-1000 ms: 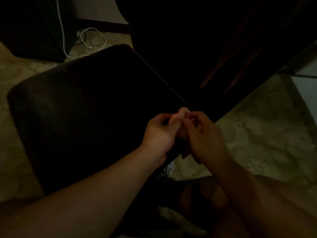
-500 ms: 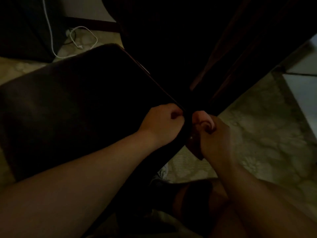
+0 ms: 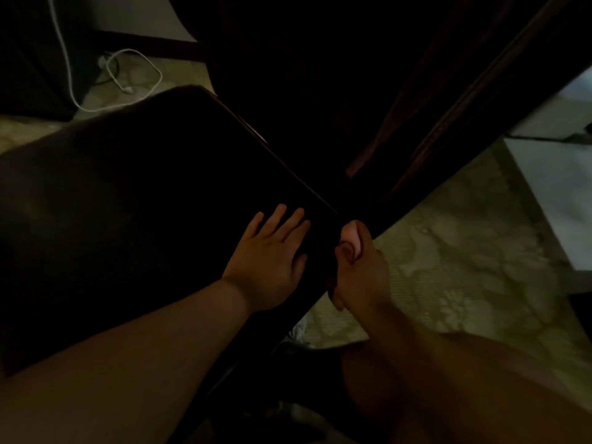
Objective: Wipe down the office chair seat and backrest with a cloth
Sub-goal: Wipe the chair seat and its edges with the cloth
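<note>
The dark chair seat (image 3: 128, 219) fills the left and middle of the head view. Its dark backrest (image 3: 304, 75) rises behind it, hard to make out in the dim light. My left hand (image 3: 272, 254) lies flat on the seat near its right corner, fingers spread, holding nothing. My right hand (image 3: 355, 270) is a fist just off the seat's right edge. A small pale pink wad (image 3: 350, 237), apparently the cloth, is bunched in it, mostly hidden by the fingers.
A white cable (image 3: 137, 62) loops on the patterned floor (image 3: 464, 257) at the back left, beside a dark block (image 3: 28, 59). White furniture (image 3: 557, 193) stands at the right. My bare knee (image 3: 432, 389) is at the lower right.
The two hands, joined around the pale wad a second ago, have parted. My left hand has opened and come down flat on the seat. My right hand keeps the wad.
</note>
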